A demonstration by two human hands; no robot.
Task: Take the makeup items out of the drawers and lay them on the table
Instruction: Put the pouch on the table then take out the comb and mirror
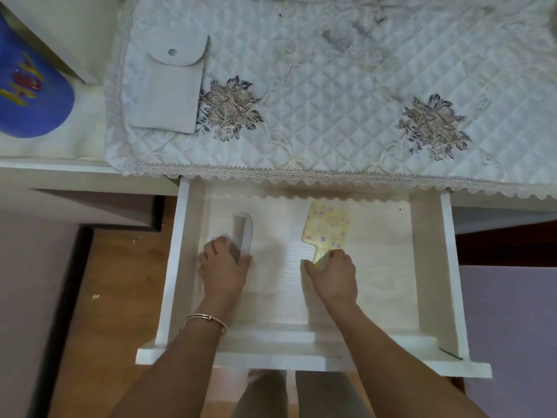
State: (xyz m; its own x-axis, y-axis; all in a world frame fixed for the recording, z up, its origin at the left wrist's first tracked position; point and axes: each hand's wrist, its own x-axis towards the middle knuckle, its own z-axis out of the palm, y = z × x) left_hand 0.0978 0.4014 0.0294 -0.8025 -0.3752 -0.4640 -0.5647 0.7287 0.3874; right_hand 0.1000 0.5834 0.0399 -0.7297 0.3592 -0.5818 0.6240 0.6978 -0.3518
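A white drawer [431, 267] is pulled out below the table edge. Inside it on the left lies a clear plastic comb [243, 232], and my left hand [223, 267] grips its lower end. To the right lies a yellow hand mirror with purple dots [327, 229]; my right hand [333, 276] is closed around its handle. Both items are low over or on the drawer floor. On the quilted cloth [331, 95] covering the table lies a pale grey pouch with a snap flap [167, 86].
A blue rounded object with a red and yellow print [27, 86] sits at the far left on the white tabletop. The cloth's lace edge overhangs the back of the drawer. Wooden floor [114, 282] and my legs show below the drawer front.
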